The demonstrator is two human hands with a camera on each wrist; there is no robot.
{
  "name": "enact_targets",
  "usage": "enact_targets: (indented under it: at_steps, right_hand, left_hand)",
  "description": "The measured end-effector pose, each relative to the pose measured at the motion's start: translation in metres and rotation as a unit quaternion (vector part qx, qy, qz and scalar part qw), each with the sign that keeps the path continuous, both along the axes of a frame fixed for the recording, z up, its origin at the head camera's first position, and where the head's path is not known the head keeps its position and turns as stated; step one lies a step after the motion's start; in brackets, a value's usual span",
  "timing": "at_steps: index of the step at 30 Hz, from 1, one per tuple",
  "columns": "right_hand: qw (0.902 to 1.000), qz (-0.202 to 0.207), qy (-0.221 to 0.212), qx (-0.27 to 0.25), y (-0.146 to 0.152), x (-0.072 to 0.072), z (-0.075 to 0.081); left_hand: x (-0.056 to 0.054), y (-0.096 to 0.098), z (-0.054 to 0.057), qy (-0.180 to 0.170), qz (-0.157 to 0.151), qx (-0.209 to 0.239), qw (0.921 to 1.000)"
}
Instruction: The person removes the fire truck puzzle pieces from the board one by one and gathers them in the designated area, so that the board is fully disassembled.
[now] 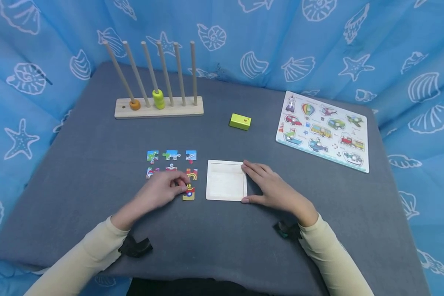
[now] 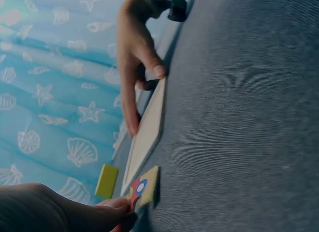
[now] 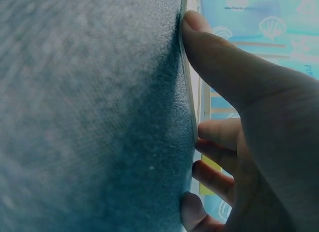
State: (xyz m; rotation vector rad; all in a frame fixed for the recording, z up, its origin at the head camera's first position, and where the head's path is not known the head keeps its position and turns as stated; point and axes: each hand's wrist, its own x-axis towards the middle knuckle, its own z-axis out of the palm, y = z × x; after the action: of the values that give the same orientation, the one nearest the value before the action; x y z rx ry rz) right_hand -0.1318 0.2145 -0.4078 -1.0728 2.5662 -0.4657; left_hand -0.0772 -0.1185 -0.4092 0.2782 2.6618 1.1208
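Observation:
My left hand (image 1: pixel 163 190) pinches a jigsaw piece (image 2: pixel 141 188) with a yellow edge, red area and blue-ringed white dot. Left of the tray, several other jigsaw pieces (image 1: pixel 172 154) lie apart in rows; my left hand covers part of this group. The square, shallow wooden tray (image 1: pixel 226 181) lies flat, with bare wood inside its rim. At its right side, my right hand (image 1: pixel 271 187) holds it, thumb at the near corner and fingers at the far corner. The right wrist view shows the thumb (image 3: pixel 219 57) on the tray's edge.
Behind the pieces stands a wooden peg rack (image 1: pixel 159 110) with orange and green beads. A yellow-green block (image 1: pixel 240 121) lies beyond the tray. A vehicle picture board (image 1: pixel 323 130) is at the back right. Blue shell-patterned curtains (image 1: pixel 274 45) surround the grey-covered table (image 1: pixel 222 238).

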Motion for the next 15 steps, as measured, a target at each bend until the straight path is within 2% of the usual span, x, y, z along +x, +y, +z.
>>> enact_targets:
  at_steps: [5, 11, 15]
  right_hand:
    - [1.0000, -0.002, 0.002, -0.001, 0.000, -0.001, 0.000]
    - [1.0000, 0.000, 0.008, -0.001, 0.000, 0.000, -0.002]
    - [1.0000, 0.002, 0.008, -0.001, 0.000, 0.000, -0.001]
  left_hand:
    - [0.005, 0.004, 0.000, 0.051, -0.015, -0.041, 0.9977]
    - [0.015, 0.008, 0.000, 0.113, -0.075, -0.106, 0.9850]
    - [0.018, 0.010, -0.002, 0.134, -0.098, -0.104, 0.9805]
